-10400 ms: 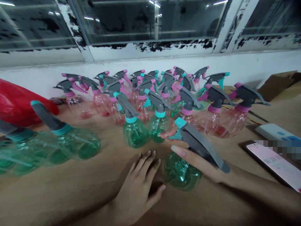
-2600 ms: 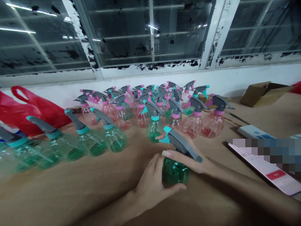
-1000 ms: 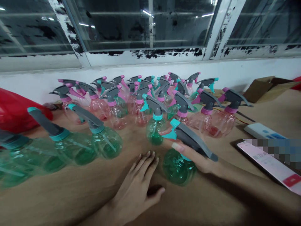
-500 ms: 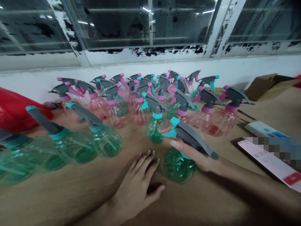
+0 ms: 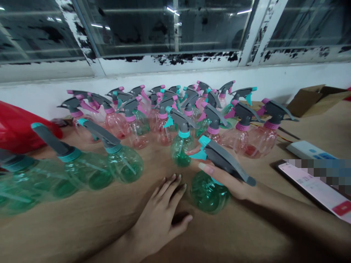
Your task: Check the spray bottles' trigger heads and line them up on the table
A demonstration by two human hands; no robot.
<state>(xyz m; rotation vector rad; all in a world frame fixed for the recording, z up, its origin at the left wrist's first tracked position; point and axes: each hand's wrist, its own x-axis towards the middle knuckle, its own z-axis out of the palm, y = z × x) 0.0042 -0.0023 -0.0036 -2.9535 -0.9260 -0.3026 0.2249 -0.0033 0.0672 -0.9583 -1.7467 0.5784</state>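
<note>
My right hand (image 5: 230,179) is wrapped round the neck of a green spray bottle (image 5: 208,197), just under its grey and turquoise trigger head. My left hand (image 5: 161,212) lies palm down on the wooden table (image 5: 109,226), fingers stretched out, just left of that bottle and holding nothing. Beyond my fingertips stands another green spray bottle (image 5: 181,149). To the left, several green spray bottles stand in a row, the nearest to my hand being a green one with a turquoise collar (image 5: 125,164).
Several pink spray bottles (image 5: 134,133), with some green ones among them, crowd the back by the wall. At right lie a phone (image 5: 315,190), a white device (image 5: 309,150) and an open cardboard box (image 5: 312,100). A red bag (image 5: 24,128) sits at left.
</note>
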